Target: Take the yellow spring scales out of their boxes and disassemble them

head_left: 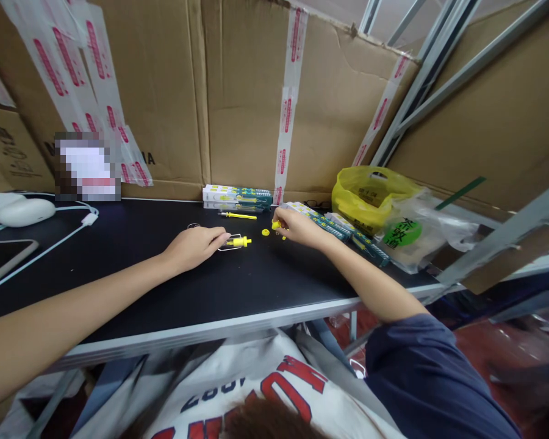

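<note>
My left hand (199,247) rests on the black tabletop, its fingers closed on a yellow plastic piece with a bent metal wire frame (236,242), whose yellow end points right. My right hand (297,225) pinches a small yellow part (276,225) just above the table. Between my hands lies a small round yellow piece (265,232), apart from both. A thin yellow rod with a dark tip (240,216) lies behind them. Under my right fingers a tiny yellow bit is partly hidden. A metal ring (193,225) shows behind my left hand.
Stacked slim boxes (238,196) stand at the back, and more green-and-white boxes (336,227) lie behind my right forearm. A yellow plastic bag (370,195) and a clear bag (407,238) sit at right. A white cable (50,247) and a phone (9,259) lie at left. Cardboard (242,91) walls the back.
</note>
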